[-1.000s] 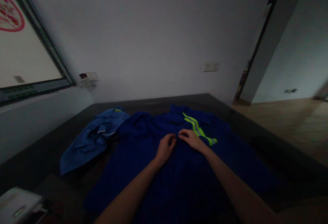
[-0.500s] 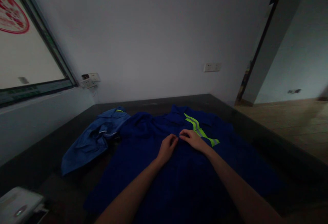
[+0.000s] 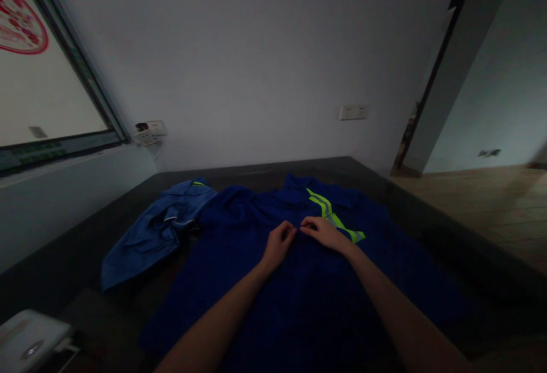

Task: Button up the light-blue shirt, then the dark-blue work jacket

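A dark blue work jacket (image 3: 239, 242) with yellow-green and grey reflective strips (image 3: 327, 209) lies spread on the dark table, its collar toward the wall. My left hand (image 3: 279, 242) pinches the cloth along the middle of its front. Close beside it, my right hand (image 3: 320, 232) pinches the same front, thumb and fingertips together, just below the strips. A narrow gap separates the two sets of fingertips. Whether a button or other fastener sits between them is too dark and small to tell.
A lighter blue garment (image 3: 158, 230) lies crumpled to the left, touching the jacket. At the near left stands a white device (image 3: 32, 339). The dark tabletop (image 3: 337, 167) meets a wall with sockets (image 3: 353, 112); a window (image 3: 51, 77) is at the left.
Both hands stay at the jacket's front with hardly any movement. The right fingertips have shifted very slightly to the right, widening the gap a little.
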{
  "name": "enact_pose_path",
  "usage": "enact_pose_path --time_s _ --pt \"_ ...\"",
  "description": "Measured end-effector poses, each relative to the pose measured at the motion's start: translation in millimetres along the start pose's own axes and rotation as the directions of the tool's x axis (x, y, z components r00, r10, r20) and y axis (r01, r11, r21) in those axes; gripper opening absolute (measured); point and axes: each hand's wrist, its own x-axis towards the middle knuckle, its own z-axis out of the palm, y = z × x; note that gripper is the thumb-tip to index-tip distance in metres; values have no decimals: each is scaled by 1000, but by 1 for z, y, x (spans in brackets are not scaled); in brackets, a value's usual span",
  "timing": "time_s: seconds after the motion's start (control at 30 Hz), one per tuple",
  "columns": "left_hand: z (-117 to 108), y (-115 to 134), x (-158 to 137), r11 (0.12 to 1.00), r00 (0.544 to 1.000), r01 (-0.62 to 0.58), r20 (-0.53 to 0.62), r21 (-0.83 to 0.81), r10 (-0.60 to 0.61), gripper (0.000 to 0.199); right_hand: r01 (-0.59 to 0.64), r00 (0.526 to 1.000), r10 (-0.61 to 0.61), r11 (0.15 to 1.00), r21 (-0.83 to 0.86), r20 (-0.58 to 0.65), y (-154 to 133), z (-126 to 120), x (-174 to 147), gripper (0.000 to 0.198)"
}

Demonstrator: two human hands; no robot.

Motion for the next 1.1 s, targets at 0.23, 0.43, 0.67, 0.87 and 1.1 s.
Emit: enact_pose_path --time_s 0.23,0.43,0.67,0.87,1.1 --pt "-1 -1 1 1000 999 8 48 18 -9 24 -24 1000 24 1000 1 -5 -4 1 0 10" --pt "-2 -3 2 1000 999 -4 46 1 4 24 -46 999 46 998 32 -2 -5 0 1 12" --pt "-1 -1 1 993 998 -64 35 96 61 21 -70 997 70 998 -6 -42 -4 -4 2 11" --pt "1 1 0 956 993 -102 -29 274 114 18 -61 995 59 998 -19 -83 -8 -5 0 10" --pt "0 7 -3 915 988 -94 -75 391 133 16 -26 994 12 992 -123 -107 -12 2 -1 8"
